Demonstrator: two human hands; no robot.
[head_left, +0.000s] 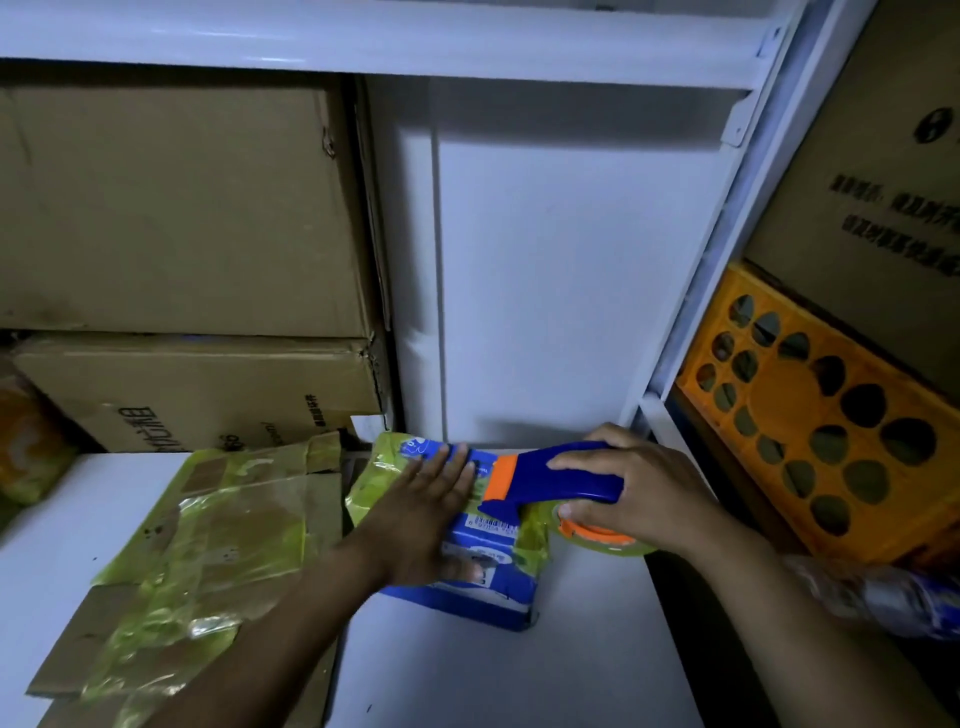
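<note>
A blue carton (483, 587), partly wrapped in yellow-green tape, lies on the white shelf (571, 649). My left hand (431, 514) presses flat on its top with straight fingers. My right hand (634, 488) grips a blue and orange tape dispenser (550, 480). The dispenser's orange front edge rests on the carton's right side. Its tape roll (602, 540) sits under my palm, beside the carton.
A flattened cardboard piece covered in yellow-green tape (208, 561) lies at the left. Two stacked cardboard boxes (182, 218) fill the back left. An orange perforated crate (815, 421) sits right of the white upright, with a printed carton (883, 182) above it.
</note>
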